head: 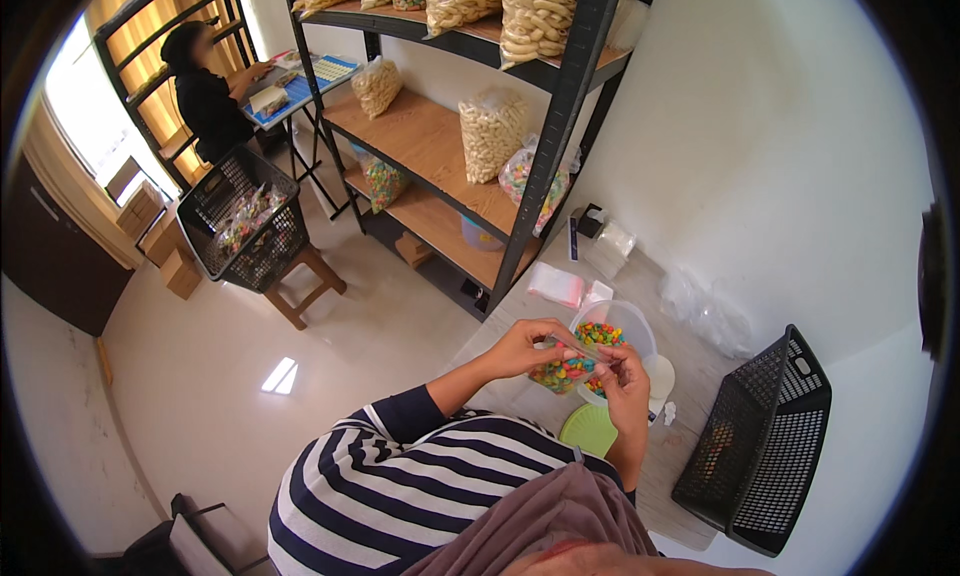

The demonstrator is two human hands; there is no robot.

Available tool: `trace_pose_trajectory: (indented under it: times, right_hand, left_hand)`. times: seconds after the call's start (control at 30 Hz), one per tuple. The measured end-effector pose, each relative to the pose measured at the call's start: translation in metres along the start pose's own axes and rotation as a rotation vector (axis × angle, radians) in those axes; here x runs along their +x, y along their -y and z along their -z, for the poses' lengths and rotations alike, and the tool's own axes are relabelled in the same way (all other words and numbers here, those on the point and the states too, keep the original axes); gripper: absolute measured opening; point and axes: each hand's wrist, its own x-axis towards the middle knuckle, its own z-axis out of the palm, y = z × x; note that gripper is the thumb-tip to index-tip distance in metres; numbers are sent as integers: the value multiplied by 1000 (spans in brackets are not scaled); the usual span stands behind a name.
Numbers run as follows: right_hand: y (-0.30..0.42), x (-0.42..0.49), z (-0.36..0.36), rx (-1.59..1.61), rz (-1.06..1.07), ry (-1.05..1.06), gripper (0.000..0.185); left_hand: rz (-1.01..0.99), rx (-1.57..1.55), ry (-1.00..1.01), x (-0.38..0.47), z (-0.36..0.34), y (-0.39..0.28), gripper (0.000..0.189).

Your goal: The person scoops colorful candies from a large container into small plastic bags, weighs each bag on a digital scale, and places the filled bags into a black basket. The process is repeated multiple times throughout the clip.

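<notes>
My left hand (529, 348) and my right hand (624, 377) pinch the top edge of a clear plastic bag (555, 375) between them. Colourful small snack pieces fill the lower part of the bag. Just beyond and partly under my hands stands a translucent round tub (646, 332), with more colourful pieces (598, 333) inside. A light green round lid (587, 429) lies on the table close to my body, partly covered by my right forearm. Beside the tub, next to my right hand, is a pale round object (661, 377), which I cannot identify.
A black plastic crate (780, 441) stands at the table's right end. Flat packs of plastic bags (556, 285) lie behind the tub. A metal-framed shelf (420, 137) holds bags of snacks. Another crate (247, 231) rests on a wooden stool (306, 283). A person (206, 95) works at a far table.
</notes>
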Motion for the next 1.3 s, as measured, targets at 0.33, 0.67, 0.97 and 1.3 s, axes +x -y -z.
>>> trace_pose_trajectory:
  times: [0.33, 0.67, 0.97, 1.3]
  right_hand:
    - [-10, 10, -23, -52, -56, -42, 13]
    - [-14, 18, -31, -230, -48, -50, 11]
    - [-30, 17, -31, -302, -236, -99, 14]
    - [-42, 1, -23, -19, -247, -124, 14]
  left_hand:
    - [29, -104, 27, 8, 24, 8, 13]
    - [11, -88, -23, 16, 32, 31, 10]
    - [247, -127, -39, 14, 22, 43, 14]
    - [243, -134, -8, 17, 16, 51, 7]
